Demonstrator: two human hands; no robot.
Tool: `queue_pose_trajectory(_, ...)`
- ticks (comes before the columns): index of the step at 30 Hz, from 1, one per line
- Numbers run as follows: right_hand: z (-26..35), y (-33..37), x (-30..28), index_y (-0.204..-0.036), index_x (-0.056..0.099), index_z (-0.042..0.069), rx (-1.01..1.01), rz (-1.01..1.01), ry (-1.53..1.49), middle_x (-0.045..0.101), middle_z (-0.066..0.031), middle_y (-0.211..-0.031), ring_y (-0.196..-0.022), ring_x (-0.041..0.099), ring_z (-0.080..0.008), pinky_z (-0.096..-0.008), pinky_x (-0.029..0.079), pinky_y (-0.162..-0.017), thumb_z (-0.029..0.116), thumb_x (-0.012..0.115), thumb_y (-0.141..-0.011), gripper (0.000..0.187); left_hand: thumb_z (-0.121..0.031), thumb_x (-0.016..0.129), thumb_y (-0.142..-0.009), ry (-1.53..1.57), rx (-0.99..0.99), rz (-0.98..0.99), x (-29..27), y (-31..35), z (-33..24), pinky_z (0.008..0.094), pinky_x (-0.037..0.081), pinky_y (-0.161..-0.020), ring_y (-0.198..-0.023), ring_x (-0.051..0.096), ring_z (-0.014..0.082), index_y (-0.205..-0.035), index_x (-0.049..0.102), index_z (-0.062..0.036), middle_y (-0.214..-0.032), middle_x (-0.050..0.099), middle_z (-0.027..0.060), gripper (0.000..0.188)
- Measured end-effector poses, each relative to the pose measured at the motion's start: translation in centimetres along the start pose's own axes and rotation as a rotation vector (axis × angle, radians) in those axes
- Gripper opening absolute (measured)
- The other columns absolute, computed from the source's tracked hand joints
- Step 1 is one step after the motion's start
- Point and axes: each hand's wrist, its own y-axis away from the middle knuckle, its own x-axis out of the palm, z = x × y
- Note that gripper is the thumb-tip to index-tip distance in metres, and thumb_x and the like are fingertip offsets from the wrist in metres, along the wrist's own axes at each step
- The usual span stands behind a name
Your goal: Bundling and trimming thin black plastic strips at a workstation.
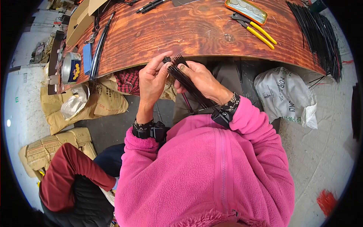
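Note:
Close to the near edge of the wooden table, my two hands meet over a bundle of thin dark rods [193, 87] that looks like a set of umbrella ribs. My right hand [202, 77] is closed round the bundle, its thumb pressed on top near the fanned upper ends. A small black round part [166, 59] sits between the thumb and fingers of my left hand [152, 80], right beside those ends. The bundle slants down toward my right wrist. Below my hands a thin dark reddish rod [186, 101] hangs down; what it joins is hidden.
On the table lie yellow-handled pliers [261, 36], an orange-rimmed tin [247, 10], a heap of black rods [319, 38], a round can [72, 67] and a cardboard box [80, 23]. A white sack [285, 96] stands right; another person's red-sleeved arm [72, 170] is lower left.

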Motion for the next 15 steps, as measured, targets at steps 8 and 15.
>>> queue_pose_trajectory(8, 1.7, -0.8, 1.4, -0.111, 0.058, 0.0, -0.03, 0.079, -0.013, 0.068, -0.0106, -0.082, -0.07, 0.067, -0.0159, -0.0278, 0.055, -0.064, 0.031, 0.046, -0.107, 0.034, -0.002, 0.06, -0.098, 0.015, 0.001, -0.062, -0.8, -0.4, -2.6, 0.0171, 0.044, -0.07, -0.081, 0.055, 0.0022, -0.129, 0.061, -0.0008, -0.093, 0.067, -0.001, 0.031)
queue_pose_trajectory(15, 1.8, -2.4, 1.8, -0.108, 0.06, 0.0, -0.046, 0.093, 0.092, 0.07, -0.0117, -0.084, -0.072, 0.067, -0.0162, -0.0286, 0.056, -0.065, 0.035, 0.047, -0.106, 0.038, -0.003, 0.059, -0.099, 0.001, 0.037, -0.101, -1.6, -0.9, -2.5, 0.0173, 0.045, -0.071, -0.08, 0.055, 0.0022, -0.13, 0.06, -0.0005, -0.092, 0.065, -0.0016, 0.031)
